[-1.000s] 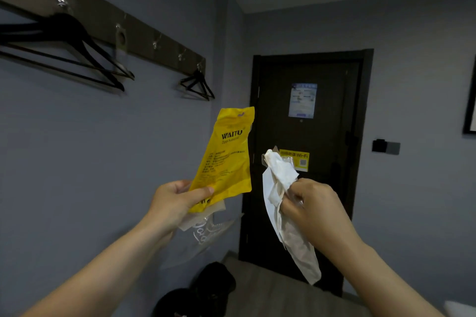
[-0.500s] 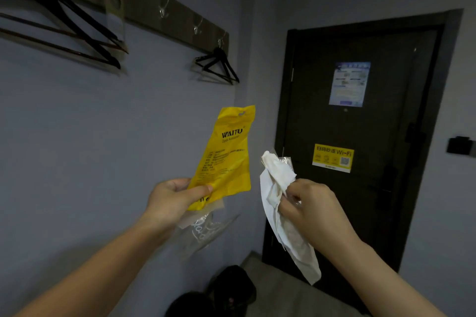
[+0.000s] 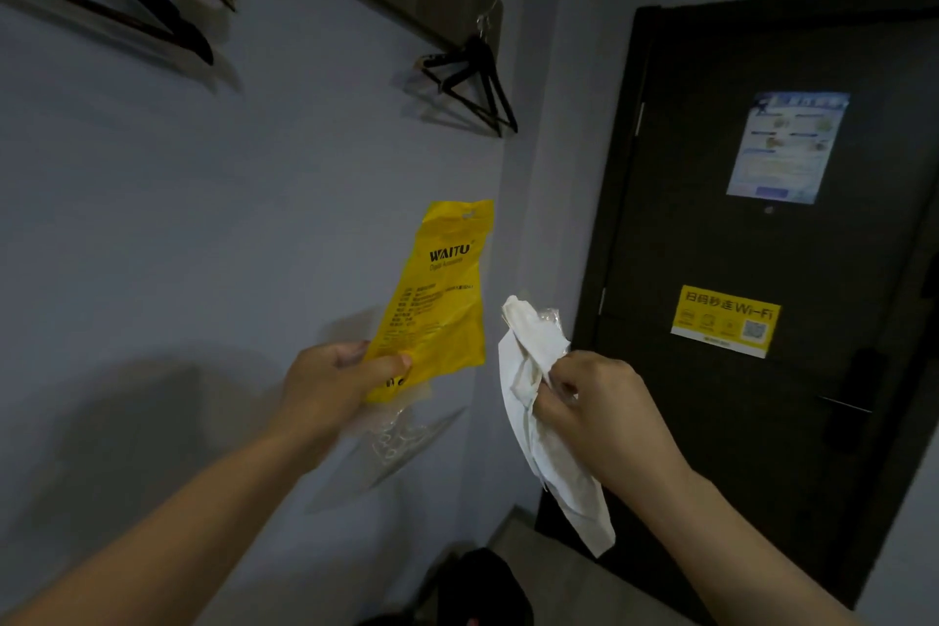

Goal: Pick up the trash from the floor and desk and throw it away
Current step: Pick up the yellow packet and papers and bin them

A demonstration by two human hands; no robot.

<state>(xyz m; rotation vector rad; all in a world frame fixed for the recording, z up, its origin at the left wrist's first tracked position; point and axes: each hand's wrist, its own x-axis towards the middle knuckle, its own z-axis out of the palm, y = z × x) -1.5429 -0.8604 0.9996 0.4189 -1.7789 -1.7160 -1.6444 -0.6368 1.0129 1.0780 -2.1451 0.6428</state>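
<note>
**2 hands, both holding trash**

The left hand (image 3: 330,384) pinches a yellow packet (image 3: 437,300) by its lower edge, thumb in front. A clear wrapper (image 3: 401,442) hangs beneath its fingers. Just beside it, the right hand (image 3: 594,412) clutches a crumpled white tissue (image 3: 533,356) that trails below the fist. Beyond the right hand stands a dark door (image 3: 737,422).

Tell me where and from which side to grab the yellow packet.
Pinch the yellow packet by its free top edge, coming from above: it stands upright and flat, and the left hand pinches its bottom corner.
</note>
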